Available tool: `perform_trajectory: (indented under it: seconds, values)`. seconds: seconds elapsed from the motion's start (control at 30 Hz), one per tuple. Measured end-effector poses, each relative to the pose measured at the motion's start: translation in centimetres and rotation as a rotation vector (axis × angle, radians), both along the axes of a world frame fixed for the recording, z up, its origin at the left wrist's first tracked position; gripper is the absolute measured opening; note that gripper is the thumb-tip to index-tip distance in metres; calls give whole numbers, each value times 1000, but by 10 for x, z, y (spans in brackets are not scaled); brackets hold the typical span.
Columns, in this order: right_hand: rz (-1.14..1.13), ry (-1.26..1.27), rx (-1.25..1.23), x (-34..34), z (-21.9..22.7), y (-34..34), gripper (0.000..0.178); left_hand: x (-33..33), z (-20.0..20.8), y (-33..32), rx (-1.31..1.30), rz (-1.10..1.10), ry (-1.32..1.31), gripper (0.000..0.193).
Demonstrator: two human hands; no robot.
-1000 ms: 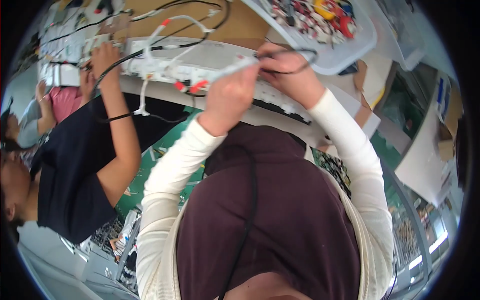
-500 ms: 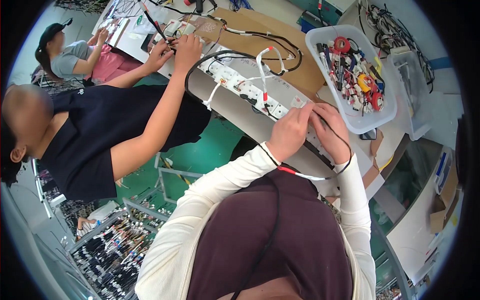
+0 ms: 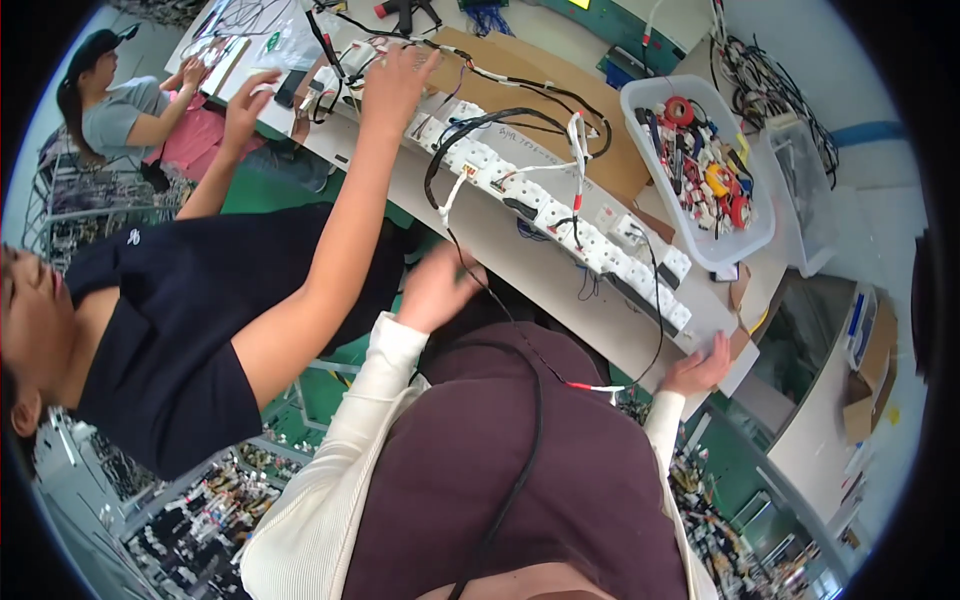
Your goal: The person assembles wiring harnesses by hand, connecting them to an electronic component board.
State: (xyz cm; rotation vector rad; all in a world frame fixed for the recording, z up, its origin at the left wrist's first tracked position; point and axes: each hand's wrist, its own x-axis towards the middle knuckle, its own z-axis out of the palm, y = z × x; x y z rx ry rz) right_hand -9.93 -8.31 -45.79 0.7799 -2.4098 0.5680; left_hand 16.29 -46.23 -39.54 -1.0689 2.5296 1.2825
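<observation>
A long white strip of sockets (image 3: 540,210) lies along the near table edge, with cables joined to it. A thin black cable (image 3: 660,290) runs from a plug in its right part and loops down in front of me to a red-and-white sleeve (image 3: 590,386). My right hand (image 3: 700,368) is at the table's front edge, fingers stretched out and holding nothing. Below the strip's left half is my left hand (image 3: 438,288), beside the black cable that crosses its fingertips; blur hides whether it grips the cable. A thicker black cable (image 3: 535,430) hangs down over my dark top.
A clear plastic bin (image 3: 765,225) of connectors and red tape rolls stands at the back right. Flat cardboard (image 3: 620,160) lies behind the strip. A co-worker in a dark shirt (image 3: 230,290) reaches over the table at my left. Bundled cables (image 3: 785,90) lie far right.
My hands have parted from the strip's right end: the left moved left and down, the right went down to the table edge. The co-worker's hands have spread apart.
</observation>
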Motion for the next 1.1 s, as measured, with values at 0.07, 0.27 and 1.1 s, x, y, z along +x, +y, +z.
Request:
perform_trajectory:
  seconds: [0.07, 0.27, 1.1]
  values:
    - [-56, -30, -133, 8, 14, -28, 43, -19, 13, -16, -524, 253, 294, 83]
    - [551, -1028, -757, 79, 107, -217, 56, -105, -1, -102, -541, 201, 816, 49]
    - [402, -724, -190, 17, 108, -248, 72, -140, 32, -206, 57, 441, 827, 34]
